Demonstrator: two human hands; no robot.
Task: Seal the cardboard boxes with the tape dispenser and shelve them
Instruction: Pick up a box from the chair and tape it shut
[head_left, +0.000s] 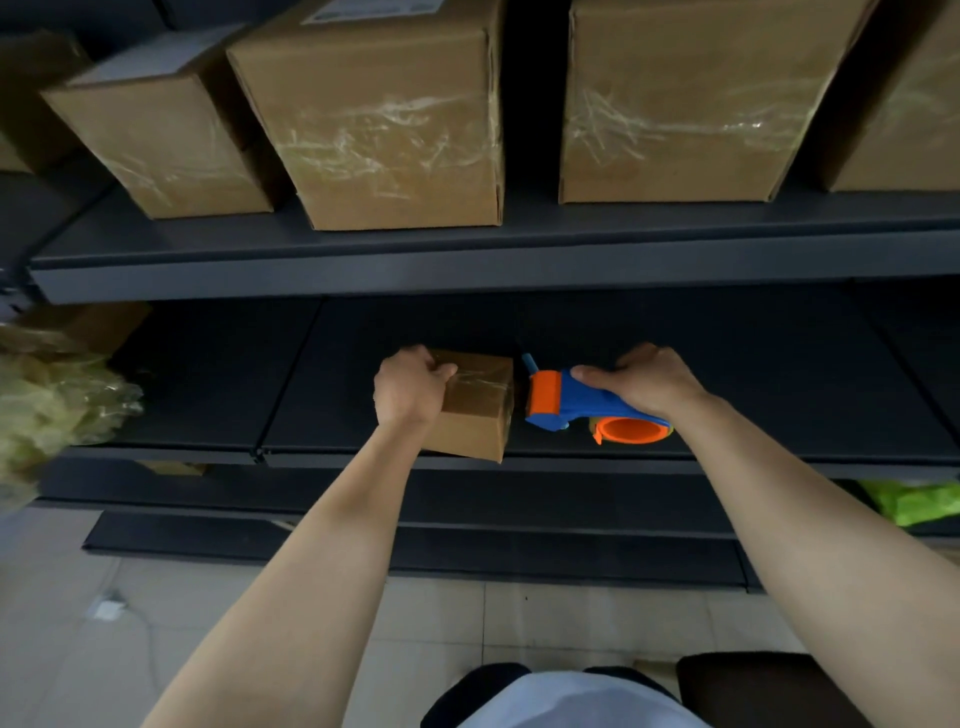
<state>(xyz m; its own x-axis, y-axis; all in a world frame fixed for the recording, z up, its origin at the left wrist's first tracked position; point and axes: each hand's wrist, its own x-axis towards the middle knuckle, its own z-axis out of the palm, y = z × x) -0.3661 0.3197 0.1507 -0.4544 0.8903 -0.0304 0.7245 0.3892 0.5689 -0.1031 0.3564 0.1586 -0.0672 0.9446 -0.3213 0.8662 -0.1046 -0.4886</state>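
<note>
- Box (475, 415), small and of brown cardboard, rests on the dark shelf (779, 405) with its near corner over the shelf's front lip. A glossy tape strip (480, 382) runs across its top, so the seal looks laid or nearly so.
- The left hand (410, 387) is at the box's left side, curled over the top left corner and gripping it, thumb on the top face. This is probably to keep so light a box from sliding while tape is drawn tight or torn.
- The tape dispenser (571, 402), blue with an orange head and an orange roll core, lies just right of the box. Its head is turned toward the box's right face and is very near it; I cannot tell whether they touch.
- The right hand (644, 382), further right of the box, is wrapped round the dispenser's blue handle. Its thumb is stretched along the top toward the box, and the other fingers are mostly hidden.
- Above the box, larger boxes (384, 130) with crinkled tape stand on the upper shelf (363, 270), apparently already sealed and shelved.
</note>
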